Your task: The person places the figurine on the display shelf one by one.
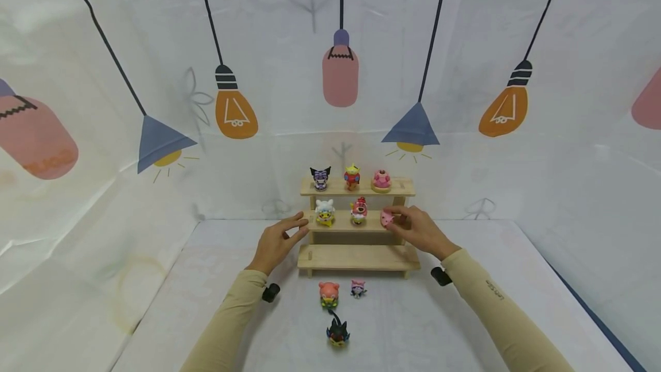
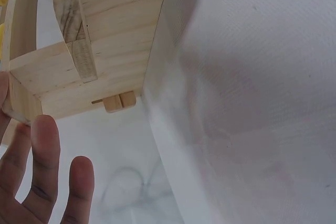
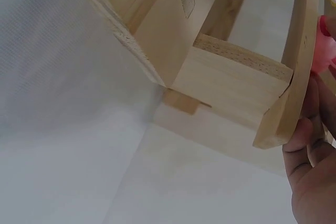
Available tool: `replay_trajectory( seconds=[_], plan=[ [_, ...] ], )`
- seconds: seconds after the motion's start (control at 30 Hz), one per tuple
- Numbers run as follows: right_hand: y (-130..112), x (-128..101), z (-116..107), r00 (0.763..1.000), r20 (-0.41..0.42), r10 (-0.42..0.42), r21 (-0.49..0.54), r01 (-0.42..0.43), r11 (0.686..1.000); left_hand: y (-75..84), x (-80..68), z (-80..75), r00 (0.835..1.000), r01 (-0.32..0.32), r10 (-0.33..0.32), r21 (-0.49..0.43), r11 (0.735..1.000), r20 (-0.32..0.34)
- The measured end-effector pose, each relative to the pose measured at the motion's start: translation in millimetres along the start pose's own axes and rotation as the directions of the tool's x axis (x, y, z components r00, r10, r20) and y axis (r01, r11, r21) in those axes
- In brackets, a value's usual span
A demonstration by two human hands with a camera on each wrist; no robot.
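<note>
The right hand (image 1: pixel 420 229) pinches a pink toy (image 1: pixel 387 218) at the middle step of the wooden shelf (image 1: pixel 357 257), mid-frame. The left hand (image 1: pixel 279 241) (fingers straight, grip loose) seems to touch the shelf's left end.

Staged tabletop set — printed lamp backdrop (image 1: pixel 341 68), white cloth table (image 1: pixel 465 332), toy shelf (image 1: pixel 357 223)

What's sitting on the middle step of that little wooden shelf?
On the middle step stand a white-hooded yellow figure and a red bear figure. At its right end the right hand pinches a pink figure, whose right side the fingers cover.
</note>
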State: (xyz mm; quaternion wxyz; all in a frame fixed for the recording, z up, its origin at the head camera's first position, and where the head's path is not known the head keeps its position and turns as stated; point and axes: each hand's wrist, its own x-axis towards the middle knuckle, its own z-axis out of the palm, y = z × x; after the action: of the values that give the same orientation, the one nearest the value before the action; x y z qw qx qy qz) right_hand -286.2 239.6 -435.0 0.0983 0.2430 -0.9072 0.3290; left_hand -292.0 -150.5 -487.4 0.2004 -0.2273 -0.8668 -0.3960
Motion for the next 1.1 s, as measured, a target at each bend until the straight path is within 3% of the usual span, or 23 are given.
replay_trajectory(
  seconds=[0.37, 0.57, 0.8, 1.1],
  plan=[
    [0.3, -2.3, -0.6, 1.000, -0.013, 0.014, 0.028, -0.013, 1.000, 1.2, 0.8, 0.0, 1.000, 0.003, -0.003, -0.006, 1.000, 0.002],
    [-0.1, -8.1, -1.9, 0.997, -0.079, -0.007, -0.009, 0.006, 1.000, 5.9, 2.0, -3.1, 1.000, -0.012, 0.011, 0.044, 0.999, 0.015],
    [-3.3, -19.8, -5.3, 0.984, -0.172, -0.054, 0.001, 0.055, 0.998, 10.6, -0.6, -8.3, 0.997, -0.019, 0.009, 0.130, 0.991, 0.076],
    [-13.0, -37.2, -7.9, 0.959, -0.251, -0.129, -0.043, 0.123, 0.992, 13.1, -10.0, -24.0, 0.999, -0.001, 0.007, 0.170, 0.985, -0.033]
  ],
)
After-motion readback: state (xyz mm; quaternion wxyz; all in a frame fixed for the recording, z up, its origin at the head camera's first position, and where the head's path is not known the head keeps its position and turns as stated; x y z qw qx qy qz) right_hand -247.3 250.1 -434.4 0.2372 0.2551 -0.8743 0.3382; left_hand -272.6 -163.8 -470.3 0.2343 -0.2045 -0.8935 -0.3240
